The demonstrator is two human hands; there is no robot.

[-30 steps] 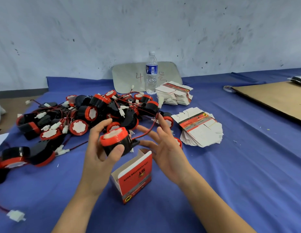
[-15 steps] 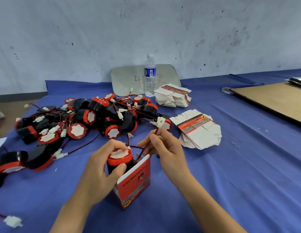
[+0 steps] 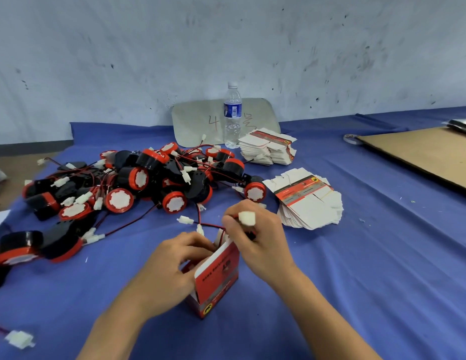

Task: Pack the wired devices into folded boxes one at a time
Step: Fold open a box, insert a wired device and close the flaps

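Note:
A red and white folded box (image 3: pixel 217 278) stands open on the blue cloth in front of me. My left hand (image 3: pixel 172 271) grips its left side, fingers curled over the top opening, and the device inside is hidden. My right hand (image 3: pixel 255 237) is just above the box's top and pinches the device's red and black wire (image 3: pixel 209 226), with the white connector (image 3: pixel 247 218) sticking up between its fingers. A pile of red and black wired devices (image 3: pixel 138 183) lies behind on the left.
Two stacks of flat unfolded boxes (image 3: pixel 308 201) (image 3: pixel 268 148) lie at the right of the pile. A water bottle (image 3: pixel 232 115) stands against a grey board by the wall. A cardboard sheet (image 3: pixel 424 152) lies far right. A loose white connector (image 3: pixel 20 339) sits near left.
The device went from above the box down into it and is now out of sight. My left hand moved onto the box. My right hand gathered the wire and lifted the connector over the opening.

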